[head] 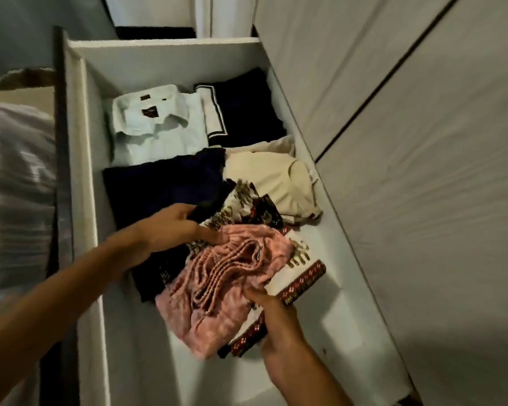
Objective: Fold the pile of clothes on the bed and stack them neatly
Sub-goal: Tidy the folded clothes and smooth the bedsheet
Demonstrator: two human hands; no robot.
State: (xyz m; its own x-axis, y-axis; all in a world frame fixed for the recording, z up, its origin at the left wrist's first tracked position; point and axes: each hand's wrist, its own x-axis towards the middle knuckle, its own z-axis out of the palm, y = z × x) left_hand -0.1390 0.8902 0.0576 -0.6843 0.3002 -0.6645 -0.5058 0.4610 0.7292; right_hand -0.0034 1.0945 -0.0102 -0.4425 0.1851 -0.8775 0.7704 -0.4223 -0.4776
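Both hands on one bundle | left hand [173, 227] curled on its far edge, right hand [273, 315] gripping near edge, pink knit top [223, 282] over patterned cloth [299, 276] | probably keeping folds together | hovering low in white drawer [170, 54], beside folded shirts

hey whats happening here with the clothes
A person is setting a small stack into a white drawer. The left hand holds its far side; the right hand grips the patterned cloth under the pink garment. A pale shirt and a cream top already lie folded inside.
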